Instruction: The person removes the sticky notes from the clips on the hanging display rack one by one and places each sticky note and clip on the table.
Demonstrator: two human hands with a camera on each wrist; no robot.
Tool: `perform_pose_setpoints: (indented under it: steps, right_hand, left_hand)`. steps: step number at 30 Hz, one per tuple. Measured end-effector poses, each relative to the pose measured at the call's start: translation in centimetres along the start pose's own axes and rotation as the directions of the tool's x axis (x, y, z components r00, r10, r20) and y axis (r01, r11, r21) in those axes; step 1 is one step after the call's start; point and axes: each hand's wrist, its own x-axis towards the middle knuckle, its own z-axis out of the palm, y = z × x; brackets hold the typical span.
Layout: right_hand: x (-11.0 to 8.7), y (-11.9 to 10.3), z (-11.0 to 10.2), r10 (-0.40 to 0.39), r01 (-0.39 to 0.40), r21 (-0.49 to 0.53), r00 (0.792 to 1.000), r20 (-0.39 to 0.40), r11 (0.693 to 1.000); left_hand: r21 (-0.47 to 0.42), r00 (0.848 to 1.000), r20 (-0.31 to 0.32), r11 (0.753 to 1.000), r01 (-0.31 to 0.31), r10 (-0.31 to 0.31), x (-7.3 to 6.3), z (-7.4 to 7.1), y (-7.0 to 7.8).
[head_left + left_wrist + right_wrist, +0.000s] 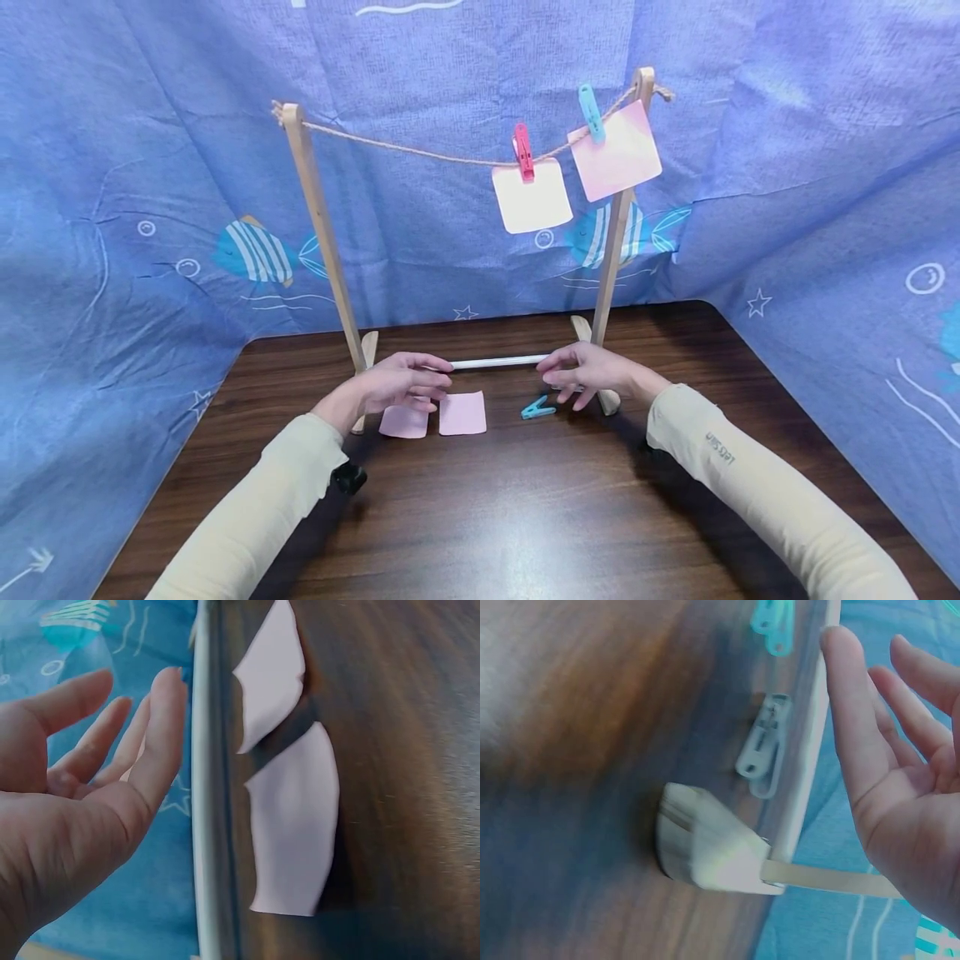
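Observation:
My left hand [397,383] hovers over the table's left side, fingers loosely spread and holding nothing. Below it lie two pink square pieces, a left one [405,423] partly covered by the hand and a right one [462,414] in full sight. On the other side my right hand [591,372] is also empty, fingers relaxed. Nearest to it are a blue clothespin [537,407] and a pale grey clothespin [765,742], the latter mostly hidden by the hand in the head view.
A rope [405,150] sags between two wooden posts. From it hang a pale square [532,200] under a red clothespin [523,153] and a pink square [622,158] under a blue clothespin [592,113]. A white rod [498,362] runs low between the posts. Blue fish-print cloth [450,267] surrounds the table.

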Motion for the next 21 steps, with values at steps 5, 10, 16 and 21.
perform_pose_setpoints:
  steps: [5,10,16,21]
  right_hand:
    - [-0.5,-1.4,-0.7,0.024,-0.023,-0.012,0.999,0.032,1.0]
    - [-1.0,-3.2,-1.6,0.019,-0.017,-0.039,0.998,0.061,0.999]
    - [-1.6,-5.5,-2.5,0.041,-0.025,-0.123,0.991,0.125,0.992]
    - [-2.0,-6.9,-3.1,0.062,-0.03,-0.177,0.983,0.173,0.984]
  left_hand:
    - [0.038,0.998,0.058,0.999,0.018,-0.02,-0.3,-0.1,1.3]
    - [0.053,0.997,0.077,0.998,0.013,-0.017,-0.7,0.1,3.0]
    - [0.067,0.997,0.077,0.998,-0.008,0.003,-1.0,0.4,5.3]
    - [0.078,0.994,0.107,0.996,-0.041,0.033,-1.2,0.4,7.2]
